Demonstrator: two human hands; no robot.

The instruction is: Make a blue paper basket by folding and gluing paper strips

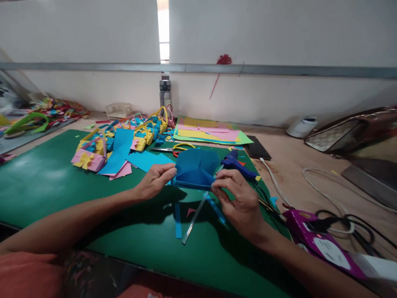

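Observation:
A folded blue paper piece (197,167), shaped like a shallow box with a raised back flap, is held above the green mat (133,231). My left hand (156,180) pinches its left edge between thumb and fingers. At its right front corner, my right hand (238,198) grips with the fingertips. Below the paper lie a clear glue stick (194,221), blue paper strips (178,221) and a small pink scrap (190,212). Just beyond my right hand rests a blue glue gun (237,163).
Small paper baskets (89,160) stand at the back left beside blue sheets (119,151). Scissors (164,149), stacked coloured paper (211,131) and a black phone (258,147) lie farther back. A purple power strip (322,244) and cables (274,182) are on the right.

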